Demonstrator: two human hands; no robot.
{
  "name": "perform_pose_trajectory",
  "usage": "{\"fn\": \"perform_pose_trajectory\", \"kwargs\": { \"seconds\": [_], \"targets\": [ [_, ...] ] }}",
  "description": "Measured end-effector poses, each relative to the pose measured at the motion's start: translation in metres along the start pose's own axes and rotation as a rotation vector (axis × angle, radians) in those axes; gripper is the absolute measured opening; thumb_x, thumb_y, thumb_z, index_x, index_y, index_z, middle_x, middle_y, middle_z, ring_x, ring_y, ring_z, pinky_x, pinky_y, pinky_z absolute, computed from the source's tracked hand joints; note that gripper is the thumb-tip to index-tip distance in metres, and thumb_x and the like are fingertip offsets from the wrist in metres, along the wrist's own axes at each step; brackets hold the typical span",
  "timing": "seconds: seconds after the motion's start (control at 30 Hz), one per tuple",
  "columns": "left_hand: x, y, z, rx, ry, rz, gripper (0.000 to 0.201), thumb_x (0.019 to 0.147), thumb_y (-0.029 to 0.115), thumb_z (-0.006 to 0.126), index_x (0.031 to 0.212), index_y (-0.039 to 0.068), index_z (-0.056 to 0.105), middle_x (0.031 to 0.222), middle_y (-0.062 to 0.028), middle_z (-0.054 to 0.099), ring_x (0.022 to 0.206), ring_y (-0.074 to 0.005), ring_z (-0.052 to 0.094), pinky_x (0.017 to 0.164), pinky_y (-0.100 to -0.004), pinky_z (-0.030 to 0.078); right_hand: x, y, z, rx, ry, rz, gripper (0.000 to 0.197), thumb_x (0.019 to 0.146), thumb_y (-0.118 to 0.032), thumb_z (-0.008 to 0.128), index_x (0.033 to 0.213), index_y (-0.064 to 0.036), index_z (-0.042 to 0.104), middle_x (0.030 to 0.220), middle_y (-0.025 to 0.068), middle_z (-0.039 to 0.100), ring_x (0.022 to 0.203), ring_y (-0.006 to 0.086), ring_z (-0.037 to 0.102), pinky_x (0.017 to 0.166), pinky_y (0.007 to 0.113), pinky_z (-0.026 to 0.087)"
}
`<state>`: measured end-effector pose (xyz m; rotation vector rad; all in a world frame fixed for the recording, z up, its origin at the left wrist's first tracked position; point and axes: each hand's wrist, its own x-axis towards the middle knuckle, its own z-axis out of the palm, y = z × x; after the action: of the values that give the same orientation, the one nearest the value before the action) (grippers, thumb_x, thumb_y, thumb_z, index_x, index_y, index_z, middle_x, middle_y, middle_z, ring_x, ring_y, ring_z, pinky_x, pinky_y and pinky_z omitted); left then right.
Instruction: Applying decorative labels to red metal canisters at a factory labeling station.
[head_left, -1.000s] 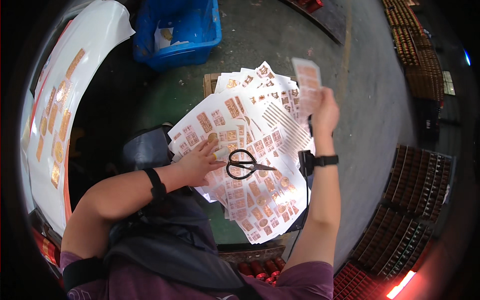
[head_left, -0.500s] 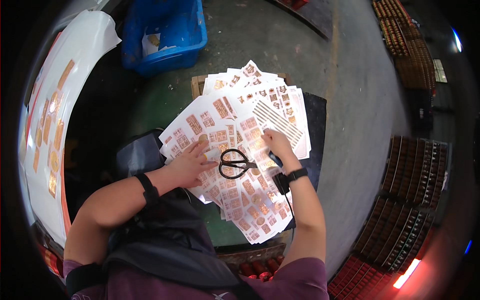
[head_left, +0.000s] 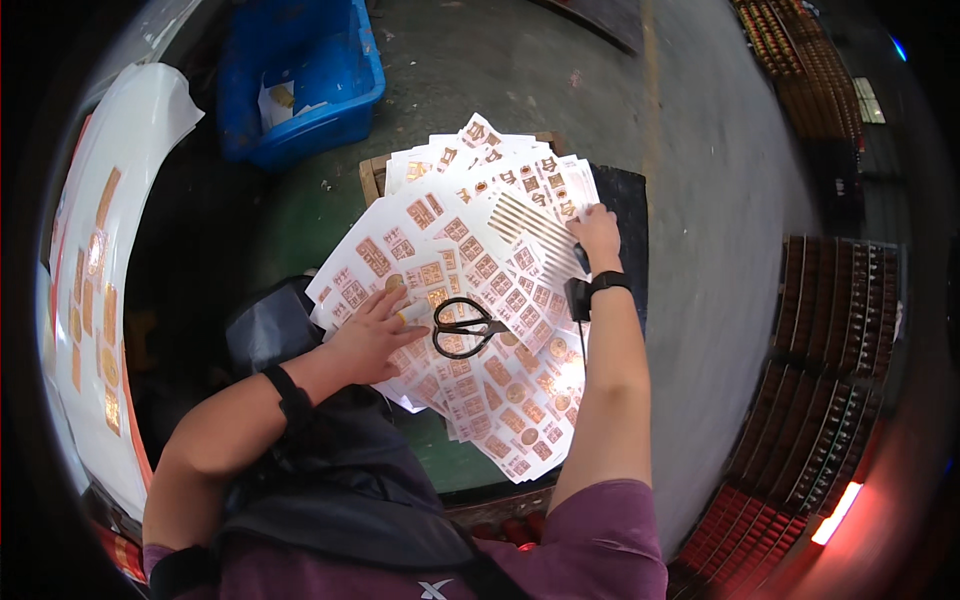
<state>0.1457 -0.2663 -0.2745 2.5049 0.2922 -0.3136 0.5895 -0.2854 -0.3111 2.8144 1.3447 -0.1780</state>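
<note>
My left hand lies with fingers spread on a fanned pile of white printed sheets bearing gold and pinkish patches. A small whitish piece shows by its fingers; its kind is unclear. Black-handled scissors rest on the pile just right of this hand, blades pointing right. At the pile's right edge is my right hand, fingers bent beside a sheet with gold stripes. What its fingertips pinch, if anything, is hidden. A black device sits by the right wrist.
Beneath the pile is a wooden-edged support, with a dark panel along its right. A blue bin with paper scraps stands at the far left. Large white sheets with gold patches curve along the left. Stacked racks line the right.
My right hand has moved right and away from me, from the middle sheets to the pile's right edge. The sheet it pinched now lies flat. My left hand stays on the pile.
</note>
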Motion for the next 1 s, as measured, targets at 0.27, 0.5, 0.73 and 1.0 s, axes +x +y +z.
{"fn": "perform_pose_trajectory", "kwargs": {
  "seconds": [0.27,0.5,0.73,1.0],
  "targets": [
    [0.001,0.000,0.001,0.025,0.031,0.002,0.077,0.072,0.039,0.077,0.142,0.020,0.048,0.140,-0.0135,0.048,0.145,-0.0382,0.019,0.118,-0.0522,0.016,0.005,0.028,-0.003,0.416,-0.155,0.124,0.049,0.067,-0.032,0.082,0.101,0.0006,0.067,0.094,0.0161,0.067,0.085,0.0317,0.066,0.073,0.039,0.052],
    [0.000,-0.001,-0.001,0.006,-0.005,-0.003,0.078,0.072,0.039,0.078,0.141,0.020,0.049,0.138,-0.0133,0.049,0.145,-0.0387,0.020,0.118,-0.0523,0.016,-0.051,0.001,-0.046,0.213,-0.030,-0.187,0.027,0.082,-0.031,0.070,0.099,-0.0097,0.067,0.076,0.0174,0.067,0.074,0.0369,0.065,0.066,0.043,0.050],
    [0.000,0.002,-0.004,0.050,0.039,0.031,0.079,0.072,0.036,0.078,0.142,0.017,0.047,0.138,-0.0167,0.047,0.143,-0.0405,0.023,0.118,-0.0520,0.019,-0.172,-0.053,-0.093,-0.065,0.062,-0.474,0.021,0.080,-0.007,0.057,0.101,-0.0114,0.062,0.078,0.0079,0.062,0.079,0.0258,0.064,0.064,0.037,0.053],
    [0.034,0.009,-0.102,-0.015,0.517,-0.092,0.092,0.070,0.021,0.081,0.148,0.008,0.033,0.142,-0.0236,0.040,0.139,-0.0431,0.029,0.114,-0.0469,0.031,-0.192,-0.049,-0.100,-0.051,0.105,-0.552,0.023,0.079,-0.007,0.058,0.102,-0.0085,0.060,0.078,0.0059,0.060,0.078,0.0223,0.063,0.064,0.032,0.053]
  ]
}}
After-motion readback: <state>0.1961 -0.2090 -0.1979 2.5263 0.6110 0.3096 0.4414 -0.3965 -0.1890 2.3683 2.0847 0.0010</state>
